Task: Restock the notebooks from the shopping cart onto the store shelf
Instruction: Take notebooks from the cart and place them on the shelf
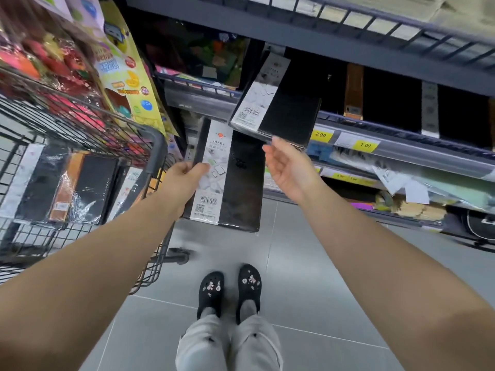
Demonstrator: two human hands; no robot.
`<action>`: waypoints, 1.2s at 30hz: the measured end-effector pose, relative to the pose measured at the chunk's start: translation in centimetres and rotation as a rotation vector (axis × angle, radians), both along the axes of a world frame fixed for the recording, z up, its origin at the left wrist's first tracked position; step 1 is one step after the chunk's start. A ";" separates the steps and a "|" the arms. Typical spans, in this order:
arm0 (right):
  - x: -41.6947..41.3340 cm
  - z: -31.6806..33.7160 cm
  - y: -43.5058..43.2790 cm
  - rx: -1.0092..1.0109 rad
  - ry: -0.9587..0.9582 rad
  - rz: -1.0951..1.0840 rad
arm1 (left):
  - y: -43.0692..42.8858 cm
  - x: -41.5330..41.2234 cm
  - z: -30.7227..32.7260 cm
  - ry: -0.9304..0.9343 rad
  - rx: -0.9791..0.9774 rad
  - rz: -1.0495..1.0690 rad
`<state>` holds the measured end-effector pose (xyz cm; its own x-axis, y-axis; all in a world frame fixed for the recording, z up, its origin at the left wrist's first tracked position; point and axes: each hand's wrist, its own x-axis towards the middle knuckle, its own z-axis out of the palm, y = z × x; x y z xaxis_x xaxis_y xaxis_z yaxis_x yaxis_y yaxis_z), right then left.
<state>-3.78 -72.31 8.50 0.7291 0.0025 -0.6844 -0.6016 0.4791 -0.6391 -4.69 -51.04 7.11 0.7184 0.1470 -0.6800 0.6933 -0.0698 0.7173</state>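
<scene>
Two diaries: left hand [184, 175] clamps lower diary [235, 183] at its banded edge; right hand [289, 167], fingers apart, touches upper diary [286, 113]. We judge them stiff, light, film-slick: pinch edges.

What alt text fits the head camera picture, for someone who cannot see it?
A person's left hand grips a black shrink-wrapped notebook with a white paper band while the open right hand touches a second black banded notebook at the grey metal store shelf. In the wire shopping cart on the left lie more notebooks.
</scene>
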 end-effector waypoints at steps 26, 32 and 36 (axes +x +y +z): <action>-3.8 0.2 -2.0 -0.443 0.090 0.502 | -0.9 -2.0 1.4 -0.017 -0.182 0.020; -5.3 2.5 -2.0 -0.302 0.014 0.589 | -3.1 0.7 4.6 -0.089 -0.171 -0.024; -2.9 3.2 -3.7 -0.291 -0.052 0.462 | -5.2 4.3 5.6 -0.107 -0.196 -0.100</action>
<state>-6.69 -76.00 11.70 0.7296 0.1462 -0.6681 -0.6719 -0.0287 -0.7401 -0.36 -56.24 12.69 0.7920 -0.0558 -0.6080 0.6095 0.0131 0.7927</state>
